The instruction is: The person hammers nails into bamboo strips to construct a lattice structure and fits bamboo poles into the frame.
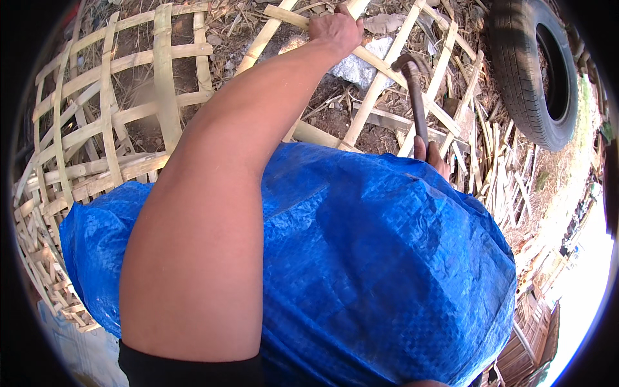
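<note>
My left arm reaches far forward across the picture. At its end my left hand [334,32] is closed on a pale bamboo strip of a lattice [387,69] of crossed strips. To the right, my right hand [432,157] grips the lower end of a hammer [418,106]. The hammer stands nearly upright in view, its head close to the strips where they cross. Part of the right hand and its forearm are hidden behind a blue woven tarp [374,258] spread over my lap. A grey-white stone [362,69] lies beneath the lattice, near my left hand.
Another woven bamboo lattice [113,119] lies at the left. An old tyre [532,71] stands at the upper right. Loose split bamboo pieces [500,164] are heaped below it, and dry debris covers the ground. A bamboo structure [532,329] shows at the lower right.
</note>
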### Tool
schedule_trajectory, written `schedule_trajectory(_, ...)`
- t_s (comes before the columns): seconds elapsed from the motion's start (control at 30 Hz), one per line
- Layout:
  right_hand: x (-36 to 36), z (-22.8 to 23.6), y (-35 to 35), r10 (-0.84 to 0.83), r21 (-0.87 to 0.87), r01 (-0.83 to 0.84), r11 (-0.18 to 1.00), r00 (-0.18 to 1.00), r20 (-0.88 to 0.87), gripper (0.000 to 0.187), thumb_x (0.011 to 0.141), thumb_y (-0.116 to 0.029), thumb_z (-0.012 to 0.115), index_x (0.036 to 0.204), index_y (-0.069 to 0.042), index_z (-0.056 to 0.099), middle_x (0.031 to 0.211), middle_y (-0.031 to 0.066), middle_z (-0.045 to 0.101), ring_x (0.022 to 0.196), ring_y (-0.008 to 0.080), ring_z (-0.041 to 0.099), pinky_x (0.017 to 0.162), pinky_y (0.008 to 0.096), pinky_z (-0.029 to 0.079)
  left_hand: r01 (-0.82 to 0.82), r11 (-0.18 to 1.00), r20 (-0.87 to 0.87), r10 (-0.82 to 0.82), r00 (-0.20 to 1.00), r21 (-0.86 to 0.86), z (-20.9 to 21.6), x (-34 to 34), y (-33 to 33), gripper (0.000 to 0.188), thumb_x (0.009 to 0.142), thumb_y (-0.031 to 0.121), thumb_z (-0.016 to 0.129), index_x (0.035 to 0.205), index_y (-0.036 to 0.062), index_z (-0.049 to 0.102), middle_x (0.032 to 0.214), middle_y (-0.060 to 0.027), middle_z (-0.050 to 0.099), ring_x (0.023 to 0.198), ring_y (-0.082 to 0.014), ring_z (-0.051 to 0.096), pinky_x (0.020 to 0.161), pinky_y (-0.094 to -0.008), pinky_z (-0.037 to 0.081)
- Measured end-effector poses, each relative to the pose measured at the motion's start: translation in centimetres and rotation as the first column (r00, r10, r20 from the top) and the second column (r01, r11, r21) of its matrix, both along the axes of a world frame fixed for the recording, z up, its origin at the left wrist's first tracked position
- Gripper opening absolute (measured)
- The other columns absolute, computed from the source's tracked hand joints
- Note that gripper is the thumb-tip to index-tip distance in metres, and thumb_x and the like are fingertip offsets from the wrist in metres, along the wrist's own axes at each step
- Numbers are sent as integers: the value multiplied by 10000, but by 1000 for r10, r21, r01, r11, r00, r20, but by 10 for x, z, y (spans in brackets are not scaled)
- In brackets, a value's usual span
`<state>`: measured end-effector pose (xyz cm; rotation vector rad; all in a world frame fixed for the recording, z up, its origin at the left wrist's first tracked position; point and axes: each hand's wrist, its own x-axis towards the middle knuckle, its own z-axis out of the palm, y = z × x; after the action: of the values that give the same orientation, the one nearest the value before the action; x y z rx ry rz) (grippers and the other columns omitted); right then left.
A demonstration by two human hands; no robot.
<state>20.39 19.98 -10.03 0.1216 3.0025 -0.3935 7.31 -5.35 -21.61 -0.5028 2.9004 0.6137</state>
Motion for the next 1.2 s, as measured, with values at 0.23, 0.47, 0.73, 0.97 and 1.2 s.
schedule_trajectory(0.23,-8,44,-16,-181,-542,104,834,979,-91,475,1003,-477,483,826,-42,556,543,26,448,465,111,424,451,298,292,-29,1000,34,30,999,-1,-1,2,-1,609,1002,466,362,1273,-68,468,800,-161,710,741,-297,700,661,-455,531)
schedule_trajectory(0.47,-19,31,10,-16,-318,39,947,997,74,516,1012,-498,456,811,-37,568,556,-8,430,482,78,403,445,274,289,-37,999,52,37,998,-12,-6,2,-4,611,991,485,372,1264,-48,496,858,-161,715,814,-317,700,741,-479,524)
schedule_trajectory(0.73,-24,-5,17,68,-261,-6,965,971,228,543,1018,-456,439,797,22,569,571,121,497,519,178,467,499,366,382,-58,995,98,51,994,75,-5,-4,-5,568,970,501,420,1175,3,601,982,-177,719,951,-340,693,844,-490,512)
schedule_trajectory(0.97,-11,38,6,-238,-657,276,702,960,149,488,1015,-464,471,714,-81,512,548,-45,384,456,45,353,410,241,257,-51,999,17,51,999,-19,-17,-3,-3,568,982,476,398,1203,-19,565,933,-175,713,920,-336,681,827,-490,501)
schedule_trajectory(1.2,-19,16,6,131,-49,-128,991,990,56,422,1001,-435,502,886,-31,549,640,199,566,644,349,540,550,465,405,-40,999,68,40,997,-7,-7,-3,2,569,983,467,395,1232,-20,550,948,-175,710,922,-342,680,831,-499,499)
